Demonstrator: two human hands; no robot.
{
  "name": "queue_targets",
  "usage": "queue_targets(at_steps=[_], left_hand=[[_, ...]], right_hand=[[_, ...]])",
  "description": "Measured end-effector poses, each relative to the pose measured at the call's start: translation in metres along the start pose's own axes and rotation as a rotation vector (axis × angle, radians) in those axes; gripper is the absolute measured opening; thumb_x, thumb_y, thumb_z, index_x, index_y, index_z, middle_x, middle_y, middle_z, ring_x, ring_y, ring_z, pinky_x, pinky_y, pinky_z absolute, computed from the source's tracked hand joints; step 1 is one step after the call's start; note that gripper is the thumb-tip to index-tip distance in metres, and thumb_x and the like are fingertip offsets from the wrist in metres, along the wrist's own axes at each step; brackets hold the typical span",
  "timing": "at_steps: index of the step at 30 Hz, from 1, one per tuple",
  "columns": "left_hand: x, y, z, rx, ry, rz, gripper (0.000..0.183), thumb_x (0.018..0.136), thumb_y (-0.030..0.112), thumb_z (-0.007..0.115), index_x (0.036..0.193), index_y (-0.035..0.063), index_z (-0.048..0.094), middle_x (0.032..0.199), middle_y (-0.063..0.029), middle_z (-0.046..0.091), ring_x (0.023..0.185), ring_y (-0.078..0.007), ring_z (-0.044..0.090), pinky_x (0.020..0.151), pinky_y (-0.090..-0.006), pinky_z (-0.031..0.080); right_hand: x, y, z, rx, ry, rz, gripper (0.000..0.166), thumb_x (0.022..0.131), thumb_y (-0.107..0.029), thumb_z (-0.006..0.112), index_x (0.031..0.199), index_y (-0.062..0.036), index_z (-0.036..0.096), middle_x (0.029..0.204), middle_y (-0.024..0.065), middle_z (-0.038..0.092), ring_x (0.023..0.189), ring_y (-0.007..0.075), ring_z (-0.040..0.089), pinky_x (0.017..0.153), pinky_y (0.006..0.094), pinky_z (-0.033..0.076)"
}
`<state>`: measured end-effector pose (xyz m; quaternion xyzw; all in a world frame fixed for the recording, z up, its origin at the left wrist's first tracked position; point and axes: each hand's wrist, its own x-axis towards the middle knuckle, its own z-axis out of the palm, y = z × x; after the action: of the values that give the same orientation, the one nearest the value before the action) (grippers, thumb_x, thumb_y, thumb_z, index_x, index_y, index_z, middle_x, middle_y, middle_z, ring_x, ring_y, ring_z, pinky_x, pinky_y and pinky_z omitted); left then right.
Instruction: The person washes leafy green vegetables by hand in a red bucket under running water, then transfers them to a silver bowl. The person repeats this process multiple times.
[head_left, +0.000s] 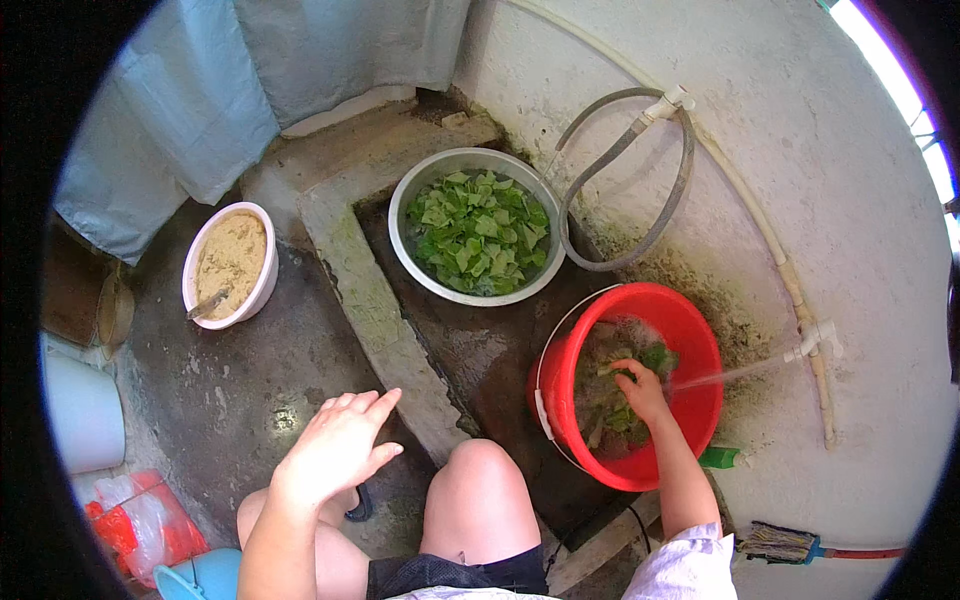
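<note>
My right hand (641, 390) reaches into a red plastic bucket (694, 322), its fingertips at the wet green leaves (622, 416) inside; whether they grip a leaf I cannot tell. Water sprays into the bucket from a white tap (814, 341) on the wall. Above my left knee and thigh, my left hand (349, 439) hovers with its fingers apart, holding nothing. Beyond the bucket, a round metal basin (401, 259) holds cut green leaves (480, 232) in water. A thin stream falls there from a grey hose (634, 247) looped at a second tap (667, 105).
A low concrete kerb (375, 315) divides the floor. Left of it sits a pale plastic bowl (266, 289) of beige mash with a utensil. White and blue buckets (82, 412) and red plastic bags (146, 525) stand at far left. A brush (780, 544) lies at lower right.
</note>
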<state>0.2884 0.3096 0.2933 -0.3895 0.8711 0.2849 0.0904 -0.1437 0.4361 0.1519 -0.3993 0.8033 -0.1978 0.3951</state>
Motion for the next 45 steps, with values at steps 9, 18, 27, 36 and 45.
queue_targets(at_steps=[9,18,27,36,45], left_hand=[[0.004,0.0,0.0,0.009,-0.025,-0.038,0.062,0.076,0.027,0.064,0.128,0.0006,0.042,0.12,-0.021,0.051,0.111,-0.0341,0.049,0.097,-0.0402,0.037],[0.006,-0.001,-0.003,-0.003,0.038,0.022,0.058,0.078,0.026,0.063,0.127,0.0013,0.043,0.114,-0.0197,0.053,0.107,-0.0333,0.05,0.095,-0.0396,0.039],[0.011,-0.001,-0.011,-0.015,-0.006,0.026,0.061,0.077,0.027,0.063,0.128,0.001,0.042,0.121,-0.0214,0.05,0.112,-0.0344,0.047,0.098,-0.0402,0.036],[0.011,-0.005,-0.009,-0.032,0.026,0.069,0.06,0.078,0.027,0.064,0.128,0.0015,0.042,0.116,-0.0202,0.053,0.108,-0.0337,0.05,0.096,-0.0396,0.038],[0.004,-0.019,-0.009,-0.005,0.005,-0.01,0.06,0.078,0.028,0.063,0.128,0.0021,0.042,0.118,-0.0211,0.052,0.108,-0.0344,0.05,0.094,-0.0405,0.038]], right_hand=[[0.005,0.055,0.048,-0.262,-0.538,0.364,0.089,0.067,-0.048,0.07,0.134,-0.003,0.033,0.13,0.02,0.045,0.119,0.0291,0.044,0.099,0.0354,0.035],[-0.032,-0.025,0.02,0.411,-0.076,0.105,0.035,0.078,-0.003,0.062,0.112,-0.002,0.055,0.103,0.0052,0.061,0.09,0.0165,0.056,0.08,0.0297,0.046],[-0.06,-0.091,-0.074,0.353,0.585,-0.18,0.044,0.079,-0.005,0.062,0.12,-0.0017,0.046,0.103,0.0054,0.059,0.093,0.0156,0.054,0.083,0.0283,0.041],[-0.053,-0.07,-0.071,0.259,0.655,0.009,0.028,0.075,-0.008,0.064,0.102,0.0002,0.059,0.094,0.0037,0.061,0.087,0.0158,0.055,0.08,0.0287,0.042],[-0.003,-0.196,-0.079,0.488,0.626,-0.24,0.032,0.075,-0.008,0.065,0.106,-0.0008,0.06,0.098,0.0037,0.062,0.092,0.0137,0.055,0.082,0.0289,0.042]])
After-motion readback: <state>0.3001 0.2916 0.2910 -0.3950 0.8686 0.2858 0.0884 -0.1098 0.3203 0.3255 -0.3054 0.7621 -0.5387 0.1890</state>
